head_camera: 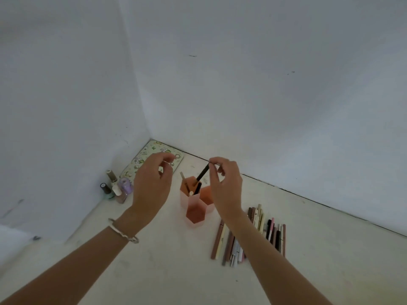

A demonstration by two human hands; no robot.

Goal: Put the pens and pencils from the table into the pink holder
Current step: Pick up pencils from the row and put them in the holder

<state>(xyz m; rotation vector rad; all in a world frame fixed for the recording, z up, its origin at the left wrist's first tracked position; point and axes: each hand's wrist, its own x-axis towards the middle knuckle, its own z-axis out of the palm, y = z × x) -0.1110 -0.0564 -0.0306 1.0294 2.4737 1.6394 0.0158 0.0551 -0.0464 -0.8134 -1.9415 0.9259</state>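
Observation:
A pink holder (193, 213) made of hexagonal cells stands near the table's back corner. Its rear-left cell has several pens standing in it. My right hand (224, 186) pinches the top end of a black pen (202, 173), whose lower tip is inside that rear-left cell, tilted. My left hand (152, 183) hovers left of the holder, fingers curled but apart, holding nothing. A pile of several pens and pencils (264, 232) lies on the table to the right of the holder, partly hidden by my right forearm.
Several nail polish bottles (116, 188) stand by the left wall. A flowered flat case (141, 160) lies in the back corner behind my left hand. White walls close off the table (176, 271) at the left and back.

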